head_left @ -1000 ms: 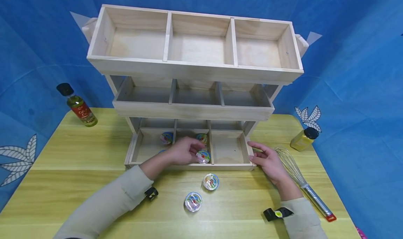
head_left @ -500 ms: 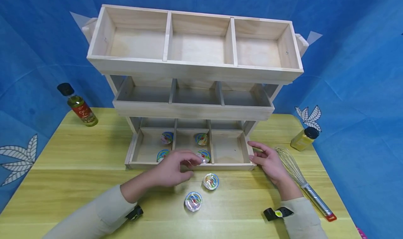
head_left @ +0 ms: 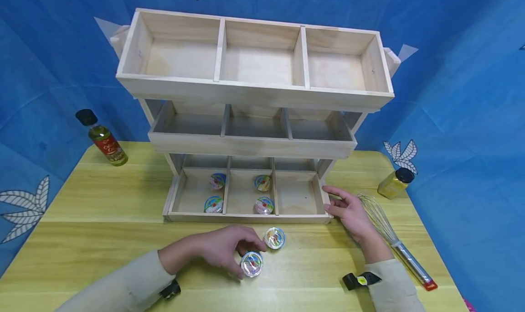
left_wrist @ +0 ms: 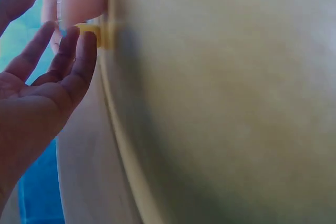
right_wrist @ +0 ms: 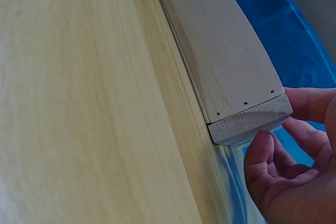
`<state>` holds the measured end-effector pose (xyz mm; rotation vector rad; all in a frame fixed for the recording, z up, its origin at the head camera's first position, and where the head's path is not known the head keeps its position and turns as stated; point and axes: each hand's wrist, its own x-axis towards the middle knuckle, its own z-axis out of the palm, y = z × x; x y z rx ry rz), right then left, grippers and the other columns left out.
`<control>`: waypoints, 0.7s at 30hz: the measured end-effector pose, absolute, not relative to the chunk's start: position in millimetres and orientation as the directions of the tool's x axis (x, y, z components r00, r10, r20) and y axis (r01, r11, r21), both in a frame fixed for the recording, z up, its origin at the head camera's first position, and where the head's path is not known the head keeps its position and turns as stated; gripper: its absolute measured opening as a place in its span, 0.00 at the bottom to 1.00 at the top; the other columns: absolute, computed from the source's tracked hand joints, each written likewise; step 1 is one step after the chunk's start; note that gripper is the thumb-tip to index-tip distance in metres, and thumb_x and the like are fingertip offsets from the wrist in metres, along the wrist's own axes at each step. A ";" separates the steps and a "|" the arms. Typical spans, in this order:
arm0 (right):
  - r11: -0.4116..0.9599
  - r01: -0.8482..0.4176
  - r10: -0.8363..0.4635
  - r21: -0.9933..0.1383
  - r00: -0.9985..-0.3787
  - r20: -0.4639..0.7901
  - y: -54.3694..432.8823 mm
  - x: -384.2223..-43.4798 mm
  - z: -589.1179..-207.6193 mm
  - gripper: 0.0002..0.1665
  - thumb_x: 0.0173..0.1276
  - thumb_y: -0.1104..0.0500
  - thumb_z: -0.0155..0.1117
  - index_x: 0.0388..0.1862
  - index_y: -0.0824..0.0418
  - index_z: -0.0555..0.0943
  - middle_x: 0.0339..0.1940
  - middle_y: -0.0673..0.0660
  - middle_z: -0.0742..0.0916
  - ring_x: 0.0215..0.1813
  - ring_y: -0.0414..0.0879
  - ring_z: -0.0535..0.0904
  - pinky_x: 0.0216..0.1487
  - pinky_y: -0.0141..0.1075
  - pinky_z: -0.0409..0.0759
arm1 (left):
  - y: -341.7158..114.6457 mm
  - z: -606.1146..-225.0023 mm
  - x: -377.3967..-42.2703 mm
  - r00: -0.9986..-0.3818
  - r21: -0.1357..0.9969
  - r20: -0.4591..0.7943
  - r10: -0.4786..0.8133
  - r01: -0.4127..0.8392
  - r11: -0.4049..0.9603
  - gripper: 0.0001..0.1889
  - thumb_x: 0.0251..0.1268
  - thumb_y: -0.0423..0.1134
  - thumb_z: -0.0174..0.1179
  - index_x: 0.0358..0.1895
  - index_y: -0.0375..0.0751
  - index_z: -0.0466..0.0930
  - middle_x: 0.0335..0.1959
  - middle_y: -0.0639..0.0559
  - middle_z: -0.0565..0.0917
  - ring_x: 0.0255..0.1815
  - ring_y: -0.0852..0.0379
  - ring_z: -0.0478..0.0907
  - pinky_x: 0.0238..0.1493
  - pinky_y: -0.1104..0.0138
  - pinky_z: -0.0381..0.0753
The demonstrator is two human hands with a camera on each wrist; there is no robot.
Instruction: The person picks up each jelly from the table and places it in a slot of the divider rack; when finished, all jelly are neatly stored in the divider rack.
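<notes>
My left hand (head_left: 227,250) is spread around a small round jelly cup (head_left: 251,263) with a clear shiny lid, thumb and fingertips right at its rim. In the left wrist view its fingers stand apart, with the pink cup (left_wrist: 84,1) beyond them. A second jelly cup (head_left: 275,237) sits on the table just past those fingertips. My right hand (head_left: 352,214) rests against the right end of the wooden rack's bottom tier (head_left: 250,218). In the right wrist view, its loosely bent fingers and thumb lie by the tier's end corner (right_wrist: 249,121).
Two jelly cups lie in the bottom tier's left compartment (head_left: 190,193), two in its middle one. Higher tiers (head_left: 254,91) overhang it. A whisk (head_left: 399,243) and a yellow jar (head_left: 395,183) are at the right, an oil bottle (head_left: 104,141) at the far left.
My left hand has drawn back from the middle compartment, leaving a jelly cup there, and has come down to the nearer cup on the table. The right hand has stayed put.
</notes>
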<state>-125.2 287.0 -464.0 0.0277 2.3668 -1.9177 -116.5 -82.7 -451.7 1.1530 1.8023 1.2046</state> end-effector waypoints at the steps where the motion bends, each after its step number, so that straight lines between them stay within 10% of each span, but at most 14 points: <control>1: 0.208 0.074 -0.046 -0.975 -0.995 -0.085 286.8 -124.9 -464.1 0.31 0.67 0.71 0.65 0.69 0.70 0.71 0.58 0.71 0.75 0.46 0.46 0.77 0.40 0.32 0.80 | -82.5 -453.9 -117.1 -0.371 0.944 -0.070 0.926 0.275 0.182 0.33 0.43 0.23 0.75 0.60 0.34 0.79 0.53 0.47 0.80 0.51 0.61 0.77 0.52 0.65 0.81; 21: 0.191 0.086 -0.050 -0.978 -0.994 -0.097 286.2 -124.1 -462.9 0.31 0.68 0.71 0.64 0.70 0.70 0.70 0.60 0.73 0.75 0.49 0.47 0.78 0.43 0.33 0.81 | -78.3 -463.5 -113.5 -0.406 0.947 -0.114 0.907 0.232 0.223 0.25 0.45 0.24 0.74 0.52 0.37 0.82 0.45 0.61 0.83 0.43 0.64 0.79 0.49 0.68 0.81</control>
